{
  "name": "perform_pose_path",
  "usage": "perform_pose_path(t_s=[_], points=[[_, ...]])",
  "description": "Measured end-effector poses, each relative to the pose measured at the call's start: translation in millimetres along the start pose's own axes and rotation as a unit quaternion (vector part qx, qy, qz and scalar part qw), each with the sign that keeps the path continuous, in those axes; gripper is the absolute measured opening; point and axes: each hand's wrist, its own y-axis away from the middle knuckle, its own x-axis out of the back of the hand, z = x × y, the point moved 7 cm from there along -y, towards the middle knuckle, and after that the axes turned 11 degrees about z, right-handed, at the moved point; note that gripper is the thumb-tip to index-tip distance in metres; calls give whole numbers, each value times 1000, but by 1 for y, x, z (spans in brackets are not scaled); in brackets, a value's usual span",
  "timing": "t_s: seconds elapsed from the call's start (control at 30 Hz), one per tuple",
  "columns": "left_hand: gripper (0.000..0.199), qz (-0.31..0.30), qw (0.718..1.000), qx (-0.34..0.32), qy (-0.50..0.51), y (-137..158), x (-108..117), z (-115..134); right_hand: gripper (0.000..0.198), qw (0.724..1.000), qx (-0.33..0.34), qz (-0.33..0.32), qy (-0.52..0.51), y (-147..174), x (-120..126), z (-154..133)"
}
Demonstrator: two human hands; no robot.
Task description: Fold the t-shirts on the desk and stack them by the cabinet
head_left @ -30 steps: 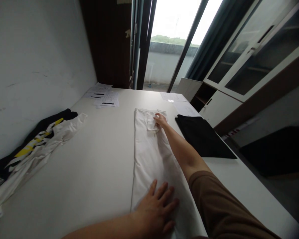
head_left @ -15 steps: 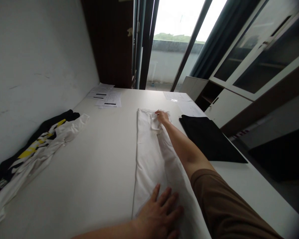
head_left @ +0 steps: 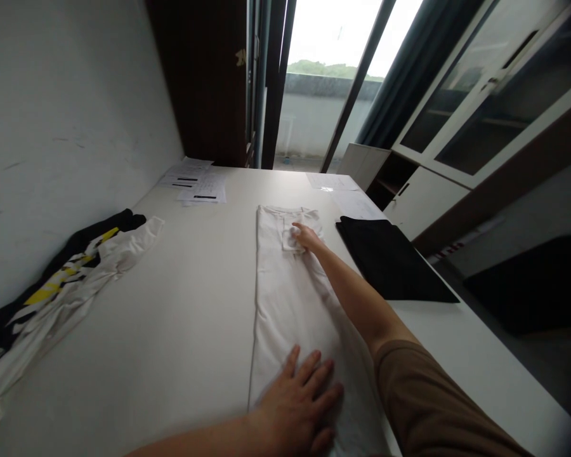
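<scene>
A long white shirt (head_left: 278, 298), folded lengthwise, lies on the white table, its neckline at the far end. My left hand (head_left: 297, 406) rests flat on its near part with the fingers spread. Farther along, my right hand (head_left: 307, 237) has its fingers drawn together at a small rectangular flap, like a placket (head_left: 290, 240), just below the neckline. The shirt's near end runs out of view under my left hand and the bottom of the picture.
A folded black cloth (head_left: 394, 260) lies on the table's right side. Along the left wall are crumpled black, yellow and white garments (head_left: 80, 273). Paper sheets (head_left: 202, 189) lie at the far left, with more sheets (head_left: 354, 204) at the far right. White cabinets (head_left: 428, 193) stand beyond.
My right hand has shifted slightly toward me from the neckline edge, and the shirt's far right side now lies flatter and wider. My left hand stays spread on the cloth.
</scene>
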Motion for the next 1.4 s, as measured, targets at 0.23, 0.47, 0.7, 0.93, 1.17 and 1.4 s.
perform_pose_path(t_s=[0.23, 0.47, 0.7, 0.93, 1.17, 1.4], points=[[63, -6, 1000, 3, 0, 0, 2, 2, 55, 995, 35, 66, 60, 5, 10, -10], [63, -5, 1000, 5, 18, 0, 3, 2, 51, 987, 0, 29, 155, 18, 7, -2], [63, 0, 1000, 1, 13, 0, 4, 2, 55, 972, 97, 108, 183, 19, 9, -22], [64, 1, 1000, 1, -14, 1, 3, 3, 64, 974, 147, -40, 166, 17, -32, -24], [63, 15, 1000, 3, -9, 3, 5, 3, 72, 987, 90, 0, 136, -3, -28, -10], [62, 19, 1000, 0, -7, 6, 3, 2, 68, 989, 40, -27, 137, -15, -23, -3]])
